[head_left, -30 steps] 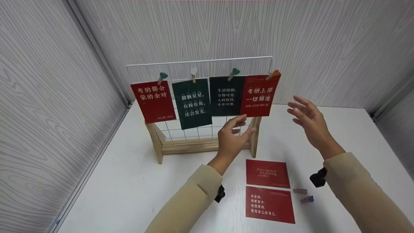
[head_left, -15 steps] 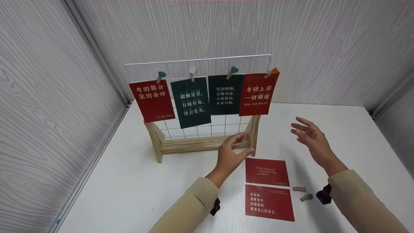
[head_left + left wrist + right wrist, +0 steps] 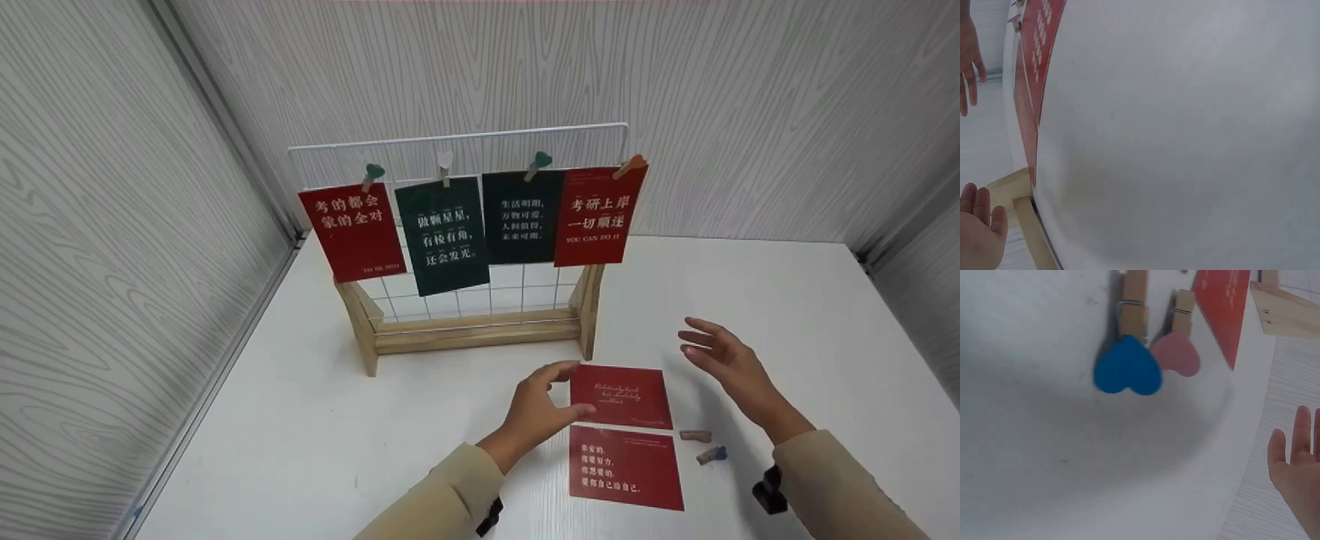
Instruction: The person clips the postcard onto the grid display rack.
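My left hand [image 3: 534,411] hovers at the left edge of a red card [image 3: 624,397], its thumb and fingers apart and overlapping that edge in the head view. Just below lies a second red card [image 3: 628,471] with white lettering. To the right, my right hand [image 3: 729,366] is raised with loose, parted fingers and holds nothing. Nearest to it on the table are two small wooden clothespins, one with a blue heart [image 3: 1127,367] and one with a pink heart [image 3: 1177,354]. Both palms look bare in the wrist views.
Behind the hands stands a wire grid rack on a wooden base [image 3: 480,337]. Two red cards, such as the right one [image 3: 600,217], and two dark green cards, such as the middle-left one [image 3: 442,240], hang from it by heart clothespins. Patterned walls enclose the white table [image 3: 300,435].
Both hands have come down from rack height toward the table, the left to the upper red card's edge. The head view has shifted slightly. The hanging cards stay in place.
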Demonstrator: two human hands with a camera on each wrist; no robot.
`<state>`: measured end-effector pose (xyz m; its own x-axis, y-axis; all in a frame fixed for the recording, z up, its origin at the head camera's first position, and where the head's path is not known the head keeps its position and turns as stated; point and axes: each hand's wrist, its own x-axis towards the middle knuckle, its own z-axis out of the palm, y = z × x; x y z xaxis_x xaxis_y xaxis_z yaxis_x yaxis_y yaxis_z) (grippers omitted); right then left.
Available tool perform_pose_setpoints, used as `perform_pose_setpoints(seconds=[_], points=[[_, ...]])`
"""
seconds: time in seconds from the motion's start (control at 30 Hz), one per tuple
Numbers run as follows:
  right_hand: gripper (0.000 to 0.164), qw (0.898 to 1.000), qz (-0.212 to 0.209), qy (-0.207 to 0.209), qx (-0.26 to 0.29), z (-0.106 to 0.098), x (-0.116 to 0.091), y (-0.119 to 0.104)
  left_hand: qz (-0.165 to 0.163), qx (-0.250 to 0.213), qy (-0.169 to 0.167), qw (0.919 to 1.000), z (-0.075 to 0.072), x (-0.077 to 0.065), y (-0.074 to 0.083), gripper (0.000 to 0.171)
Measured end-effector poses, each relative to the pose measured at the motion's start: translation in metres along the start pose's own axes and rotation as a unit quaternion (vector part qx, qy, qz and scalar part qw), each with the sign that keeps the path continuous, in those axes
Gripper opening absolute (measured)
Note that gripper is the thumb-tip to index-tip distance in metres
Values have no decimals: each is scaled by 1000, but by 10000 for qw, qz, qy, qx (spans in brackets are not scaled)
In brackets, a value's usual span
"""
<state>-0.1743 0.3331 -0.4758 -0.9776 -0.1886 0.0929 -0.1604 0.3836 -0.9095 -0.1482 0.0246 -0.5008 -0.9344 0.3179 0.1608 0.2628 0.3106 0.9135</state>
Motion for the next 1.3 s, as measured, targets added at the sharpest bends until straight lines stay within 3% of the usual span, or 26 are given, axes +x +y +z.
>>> perform_pose_setpoints(seconds=[0.2, 0.5, 0.9, 1.3], points=[[56, 9978, 281, -96, -593, 2, -17, 10, -130, 137, -491, 9986, 8, -14, -4, 69], [52, 9930, 352, -276, -1091, 2, -42, 27, -172, 662, -701, 9952, 10, -28, -11, 70], [50, 9829, 558, -436, -1700, 2, -58, 38, -76, 1450, -612, 9875, 13, -35, -22, 67], [39, 9751, 749, -643, -1984, 5, -64, 41, 44, 1913, -553, 9800, 16, -38, -28, 67]])
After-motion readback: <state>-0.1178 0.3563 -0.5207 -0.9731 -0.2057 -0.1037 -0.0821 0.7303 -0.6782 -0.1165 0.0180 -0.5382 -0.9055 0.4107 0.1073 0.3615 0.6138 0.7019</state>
